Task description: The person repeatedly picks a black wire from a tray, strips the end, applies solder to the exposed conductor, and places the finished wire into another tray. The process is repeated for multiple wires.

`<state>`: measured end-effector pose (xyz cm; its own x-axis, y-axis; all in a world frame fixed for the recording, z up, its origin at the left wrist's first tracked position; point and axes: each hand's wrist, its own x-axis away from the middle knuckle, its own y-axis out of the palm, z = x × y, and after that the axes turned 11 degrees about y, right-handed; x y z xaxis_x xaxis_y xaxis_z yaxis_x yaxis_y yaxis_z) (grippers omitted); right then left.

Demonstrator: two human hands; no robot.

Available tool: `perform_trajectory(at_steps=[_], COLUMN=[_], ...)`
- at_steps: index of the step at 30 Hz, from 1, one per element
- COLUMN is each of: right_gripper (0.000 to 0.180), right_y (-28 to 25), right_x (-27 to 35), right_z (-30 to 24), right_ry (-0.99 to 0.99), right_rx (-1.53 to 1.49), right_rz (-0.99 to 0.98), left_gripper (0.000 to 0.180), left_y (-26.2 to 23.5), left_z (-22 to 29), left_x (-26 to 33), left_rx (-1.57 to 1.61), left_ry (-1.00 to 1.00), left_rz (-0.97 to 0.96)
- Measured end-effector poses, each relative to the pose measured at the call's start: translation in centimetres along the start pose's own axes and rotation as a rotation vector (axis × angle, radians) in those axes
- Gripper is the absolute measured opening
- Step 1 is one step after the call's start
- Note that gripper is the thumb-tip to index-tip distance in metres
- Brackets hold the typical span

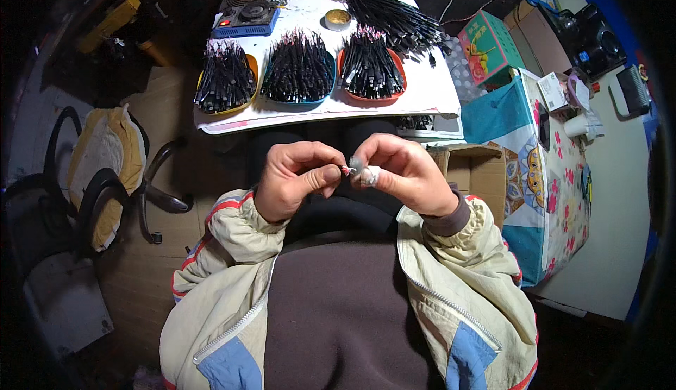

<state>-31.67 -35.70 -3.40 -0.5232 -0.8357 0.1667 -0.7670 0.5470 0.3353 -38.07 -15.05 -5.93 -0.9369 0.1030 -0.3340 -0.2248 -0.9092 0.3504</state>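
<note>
My left hand (296,175) and my right hand (401,172) meet close to my chest, fingertips touching. Between them they pinch a small thin wire end (348,170) with a reddish tip. My right fingers wear pale tape or finger covers (366,174). Both hands are closed around this small piece; the rest of it is hidden by the fingers. Beyond the hands, a white work table (422,98) carries three shallow trays full of black cables: a yellow tray (225,80), a blue tray (299,70) and an orange tray (371,66).
A loose heap of black cables (394,10), a small round tin (338,18) and a blue power unit (246,20) sit at the table's back. A cardboard box (479,172) and a flowered cloth-covered stand (549,151) are at right, a chair (98,172) at left.
</note>
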Motion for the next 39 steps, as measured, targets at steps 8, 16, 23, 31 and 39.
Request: perform_trajectory(at_steps=[8,16,23,31,39], right_gripper=[0.023,0.018,0.025,0.016,0.012], right_y=[-0.9,1.1,-2.0,-3.1,-7.6], right_x=[-1.5,-1.4,-2.2,-4.1,-4.8], right_z=[-1.2,1.2,-0.1,0.0,1.7], right_ry=[-0.72,-0.442,-0.61,-0.573,-0.269], right_rx=[0.8,0.118,0.68,0.514,0.488], right_rz=[0.173,0.116,0.155,0.324,0.199], left_gripper=[0.014,0.015,0.013,0.013,0.011], left_y=[0.5,0.8,0.4,0.0,-2.3], left_z=[-1.2,0.6,2.1,1.8,5.2], left_x=[0.0,-0.3,-1.1,-4.4,-14.1], left_rx=[0.66,0.151,-0.214,-0.216,-0.945], left_ry=[-0.258,-0.075,0.012,-0.063,0.214], left_rz=[-0.017,0.014,0.026,0.051,0.045])
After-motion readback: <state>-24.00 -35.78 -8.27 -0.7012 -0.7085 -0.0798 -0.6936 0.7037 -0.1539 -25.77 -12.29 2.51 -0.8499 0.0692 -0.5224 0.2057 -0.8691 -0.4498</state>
